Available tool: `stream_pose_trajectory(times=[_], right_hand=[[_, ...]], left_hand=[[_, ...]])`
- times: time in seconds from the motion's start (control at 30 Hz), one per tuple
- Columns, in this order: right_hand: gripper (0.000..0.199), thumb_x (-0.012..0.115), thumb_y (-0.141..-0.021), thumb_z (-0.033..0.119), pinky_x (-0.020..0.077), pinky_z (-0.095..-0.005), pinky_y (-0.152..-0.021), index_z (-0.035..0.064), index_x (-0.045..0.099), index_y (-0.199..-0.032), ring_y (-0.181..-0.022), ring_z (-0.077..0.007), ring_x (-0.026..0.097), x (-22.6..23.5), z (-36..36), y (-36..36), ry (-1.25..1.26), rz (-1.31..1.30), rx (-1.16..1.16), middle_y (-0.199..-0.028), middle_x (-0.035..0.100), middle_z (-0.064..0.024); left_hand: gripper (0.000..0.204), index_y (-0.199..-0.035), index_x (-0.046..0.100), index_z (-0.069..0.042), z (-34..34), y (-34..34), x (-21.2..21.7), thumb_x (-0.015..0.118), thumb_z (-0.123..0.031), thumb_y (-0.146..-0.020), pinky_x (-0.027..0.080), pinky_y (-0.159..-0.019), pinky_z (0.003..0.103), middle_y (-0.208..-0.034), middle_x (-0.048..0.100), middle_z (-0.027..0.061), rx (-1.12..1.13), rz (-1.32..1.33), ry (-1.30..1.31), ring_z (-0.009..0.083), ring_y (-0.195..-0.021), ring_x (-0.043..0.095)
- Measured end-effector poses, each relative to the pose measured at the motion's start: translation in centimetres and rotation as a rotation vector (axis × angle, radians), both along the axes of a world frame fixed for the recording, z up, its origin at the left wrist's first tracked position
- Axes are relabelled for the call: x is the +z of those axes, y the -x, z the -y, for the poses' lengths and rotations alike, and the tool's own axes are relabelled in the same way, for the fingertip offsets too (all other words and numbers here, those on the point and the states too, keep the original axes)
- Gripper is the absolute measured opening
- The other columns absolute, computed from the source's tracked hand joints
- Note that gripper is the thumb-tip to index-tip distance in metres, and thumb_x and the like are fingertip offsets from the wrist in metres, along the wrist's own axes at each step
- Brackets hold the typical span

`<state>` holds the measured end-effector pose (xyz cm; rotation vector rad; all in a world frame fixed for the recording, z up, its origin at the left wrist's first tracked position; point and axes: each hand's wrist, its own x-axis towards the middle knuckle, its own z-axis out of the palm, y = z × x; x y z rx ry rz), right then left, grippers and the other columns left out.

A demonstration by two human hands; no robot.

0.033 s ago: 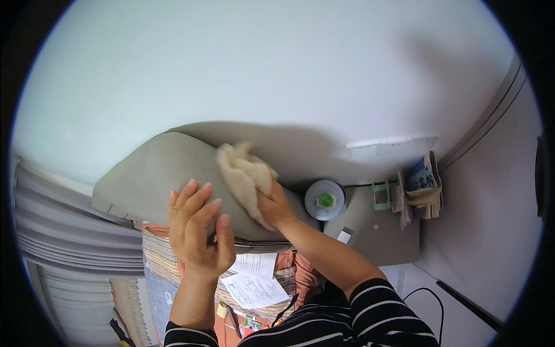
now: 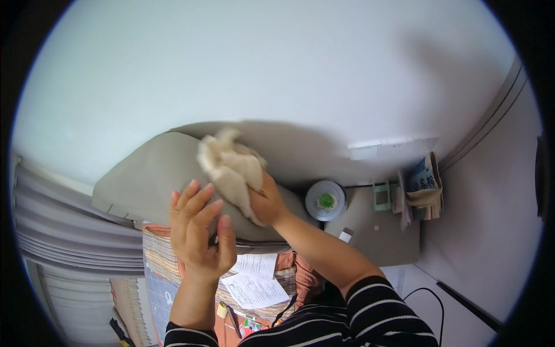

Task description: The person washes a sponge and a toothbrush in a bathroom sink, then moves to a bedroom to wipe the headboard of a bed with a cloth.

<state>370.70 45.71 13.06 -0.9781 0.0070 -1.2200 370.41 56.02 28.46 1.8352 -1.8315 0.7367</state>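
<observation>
My right hand [image 2: 270, 203] has its fingers closed around a crumpled cream cloth [image 2: 234, 172], which is over the grey headboard [image 2: 153, 168]; I cannot tell how much of it touches. My left hand [image 2: 200, 238] is raised just beside it, fingers loosely parted and slightly bent. White papers [image 2: 254, 292] lie on the striped bedding [image 2: 160, 244] below

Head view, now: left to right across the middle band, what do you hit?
Grey curtain → left hand → right hand gripping cream cloth → round grey object with green centre → pale green open-frame holder → upright paper items.
</observation>
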Motion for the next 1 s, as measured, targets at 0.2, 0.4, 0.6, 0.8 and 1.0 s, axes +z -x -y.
stream_pose_trajectory(times=[0.2, 0.4, 0.6, 0.8, 1.0], right_hand=[[0.037, 0.056, -0.092, 0.024, 0.0410, -0.0328, -0.093, -0.0012, 0.055, -0.120, -0.105, -0.0224, 0.056, -3.7, 2.7, -3.2, -0.189, -0.195, 0.212, -0.114, 0.061, -0.0142], [0.046, 0.050, -0.093, 0.029, 0.0403, -0.0324, -0.093, -0.0005, 0.050, -0.128, -0.106, -0.0226, 0.055, -16.2, 0.1, 1.0, -0.597, -0.710, 0.207, -0.119, 0.059, -0.0147], [0.056, 0.055, -0.089, 0.020, 0.0361, -0.0320, -0.099, -0.0004, 0.035, -0.137, -0.117, -0.0219, 0.048, -0.1, -2.6, 3.1, -0.192, -0.258, 0.249, -0.128, 0.050, -0.0145], [0.082, 0.064, -0.083, 0.013, 0.0324, -0.0365, -0.105, -0.0001, 0.012, -0.144, -0.126, -0.0273, 0.042, -5.5, -8.0, 6.1, 0.098, -0.047, 0.012, -0.138, 0.039, -0.0180], [0.081, 0.077, -0.073, 0.012, 0.0334, -0.0417, -0.105, -0.0004, 0.030, -0.137, -0.128, -0.0382, 0.038, -14.8, -11.6, 8.2, 0.331, -0.620, -0.241, -0.139, 0.033, -0.0212]], left_hand=[[0.019, -0.091, 0.063, -0.003, 0.3, -0.2, 0.1, 0.060, -0.005, -0.072, 0.035, -0.100, 0.048, -0.103, 0.065, 0.0162, -0.039, 0.011, 0.037, 0.0367, -0.105, 0.059], [0.018, -0.088, 0.063, -0.003, 0.2, -0.6, 0.0, 0.060, -0.005, -0.070, 0.036, -0.099, 0.048, -0.101, 0.066, 0.0156, -0.065, 0.000, 0.085, 0.0366, -0.102, 0.061], [0.018, -0.089, 0.063, -0.002, 0.0, -0.8, -0.3, 0.060, -0.007, -0.072, 0.038, -0.097, 0.048, -0.099, 0.066, 0.0161, -0.080, -0.015, 0.113, 0.0364, -0.100, 0.061], [0.025, -0.092, 0.064, 0.002, -0.1, -0.2, 0.3, 0.051, -0.017, -0.083, 0.034, -0.100, 0.049, -0.104, 0.065, 0.0193, -0.120, -0.058, 0.073, 0.0371, -0.107, 0.058], [0.028, -0.094, 0.065, 0.000, -0.8, -0.9, 0.5, 0.047, -0.020, -0.088, 0.033, -0.101, 0.048, -0.103, 0.066, 0.0184, -0.172, -0.185, 0.097, 0.0351, -0.108, 0.058]])
